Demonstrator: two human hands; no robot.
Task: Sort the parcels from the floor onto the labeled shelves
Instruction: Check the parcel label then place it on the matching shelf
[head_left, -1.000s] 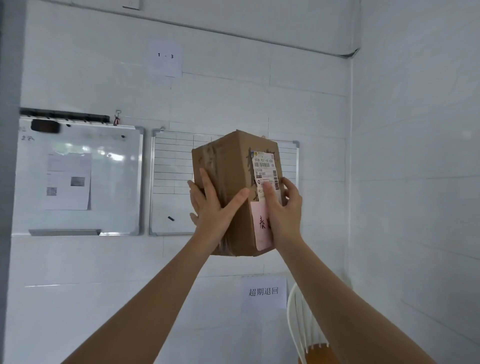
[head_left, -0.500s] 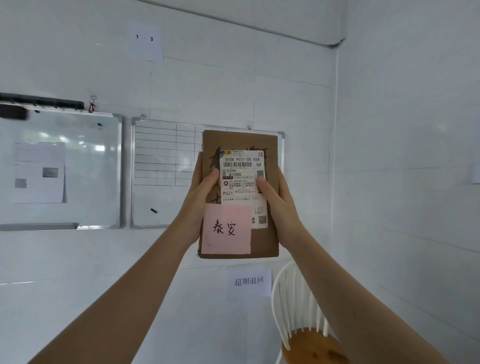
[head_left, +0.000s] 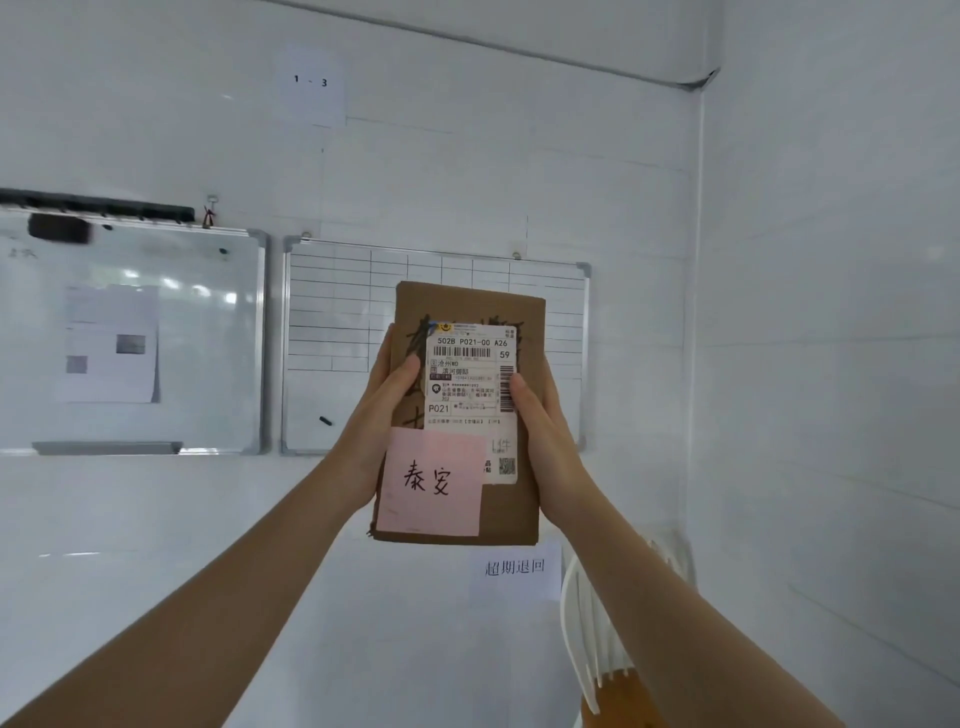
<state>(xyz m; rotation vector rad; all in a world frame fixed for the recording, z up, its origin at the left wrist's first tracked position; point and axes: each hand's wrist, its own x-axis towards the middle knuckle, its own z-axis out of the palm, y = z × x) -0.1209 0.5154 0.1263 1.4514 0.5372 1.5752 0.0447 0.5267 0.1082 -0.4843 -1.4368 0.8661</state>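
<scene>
A brown cardboard parcel (head_left: 511, 506) is held up at arm's length in front of a white wall, its labelled face turned toward me. A white shipping label (head_left: 470, 379) and a pink sticky note (head_left: 431, 483) with handwritten characters cover that face. My left hand (head_left: 382, 410) grips the parcel's left edge, thumb on the front. My right hand (head_left: 543, 421) grips the right edge, thumb on the label. No shelves or floor are in view.
Two whiteboards hang on the wall: a plain whiteboard (head_left: 130, 343) with a paper sheet at left, a gridded whiteboard (head_left: 343, 322) behind the parcel. Paper sign "1 - 3" (head_left: 311, 83) is high up, another paper sign (head_left: 514, 569) below the parcel. A white chair (head_left: 592, 639) stands lower right by the side wall.
The parcel was turned from a corner-on view to its labelled face toward me; both hands shifted to its side edges. The view has since held nearly still.
</scene>
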